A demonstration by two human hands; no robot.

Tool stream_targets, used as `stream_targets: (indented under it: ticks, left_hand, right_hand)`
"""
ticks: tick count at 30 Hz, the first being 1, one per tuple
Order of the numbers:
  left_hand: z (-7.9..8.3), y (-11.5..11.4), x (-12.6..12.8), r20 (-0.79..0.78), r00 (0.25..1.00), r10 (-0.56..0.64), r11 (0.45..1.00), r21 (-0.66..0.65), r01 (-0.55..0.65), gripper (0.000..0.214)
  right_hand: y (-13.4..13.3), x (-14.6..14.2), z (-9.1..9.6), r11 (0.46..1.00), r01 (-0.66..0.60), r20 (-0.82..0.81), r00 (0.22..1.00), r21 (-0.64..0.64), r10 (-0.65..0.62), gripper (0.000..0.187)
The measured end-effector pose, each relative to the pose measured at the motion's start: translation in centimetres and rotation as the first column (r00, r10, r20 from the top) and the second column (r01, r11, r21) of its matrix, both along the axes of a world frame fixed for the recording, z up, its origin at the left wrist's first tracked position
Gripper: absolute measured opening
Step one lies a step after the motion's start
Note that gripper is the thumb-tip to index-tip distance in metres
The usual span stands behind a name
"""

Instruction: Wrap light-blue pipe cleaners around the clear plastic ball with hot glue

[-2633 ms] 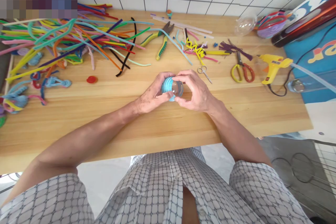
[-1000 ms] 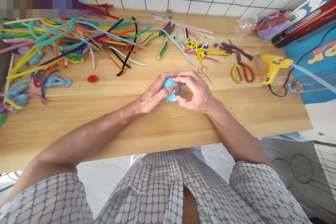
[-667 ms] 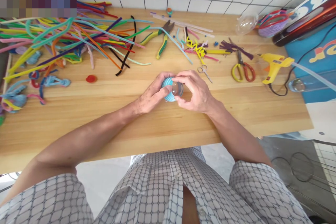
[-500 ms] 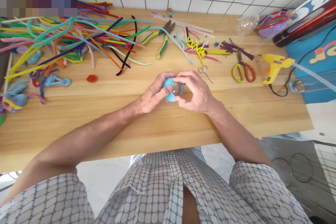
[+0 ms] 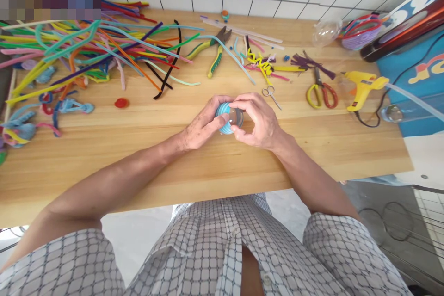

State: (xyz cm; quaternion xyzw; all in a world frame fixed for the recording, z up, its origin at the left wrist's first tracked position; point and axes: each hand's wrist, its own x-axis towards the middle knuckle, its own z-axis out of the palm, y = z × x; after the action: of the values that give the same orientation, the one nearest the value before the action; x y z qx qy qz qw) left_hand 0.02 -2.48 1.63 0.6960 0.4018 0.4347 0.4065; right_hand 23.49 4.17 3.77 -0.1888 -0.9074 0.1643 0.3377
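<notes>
A small clear plastic ball (image 5: pixel 237 116), partly wound with light-blue pipe cleaner (image 5: pixel 222 110), is between my hands just above the wooden table. My left hand (image 5: pixel 203 126) is closed around its wound left side, with the thumb lying across the front. From the right, my right hand (image 5: pixel 262 122) curves its fingers and thumb around the clear side, the fingertips on the ball's edge. The underside of the ball is hidden. Small silver scissors (image 5: pixel 272 97) lie just beyond my right hand.
Many coloured pipe cleaners (image 5: pixel 132 46) are heaped at the left. Green-yellow pliers (image 5: pixel 215 51) lie at the back. Red-yellow scissors (image 5: pixel 321 90) and a yellow glue gun (image 5: pixel 363 88) with a cord are on the right. A red cap (image 5: pixel 121 102) sits left of my hands.
The ball has shifted very slightly to the right between my fingers. Both hands keep nearly the same hold, and the things on the table have not moved.
</notes>
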Motion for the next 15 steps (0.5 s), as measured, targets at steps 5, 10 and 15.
stream_targets:
  ticks: [5, 10, 15]
  left_hand:
    - [0.08, -0.05, 0.02, -0.008, 1.000, -0.004, 1.000, -0.003, 0.004, 0.057]
    - [0.07, -0.04, 0.02, 0.010, 1.000, 0.006, 1.000, -0.030, -0.006, 0.058]
    - [0.17, -0.10, 0.08, 0.002, 1.000, 0.024, 0.999, -0.038, -0.024, 0.058]
  right_hand:
    - [-0.09, 0.05, -0.03, 1.000, 0.006, 0.011, 1.000, -0.028, -0.006, 0.046]
    - [-0.08, 0.04, -0.06, 0.999, 0.017, 0.031, 0.999, -0.037, -0.016, 0.047]
    - [0.04, 0.04, -0.06, 1.000, 0.008, 0.016, 1.000, -0.005, -0.008, 0.048]
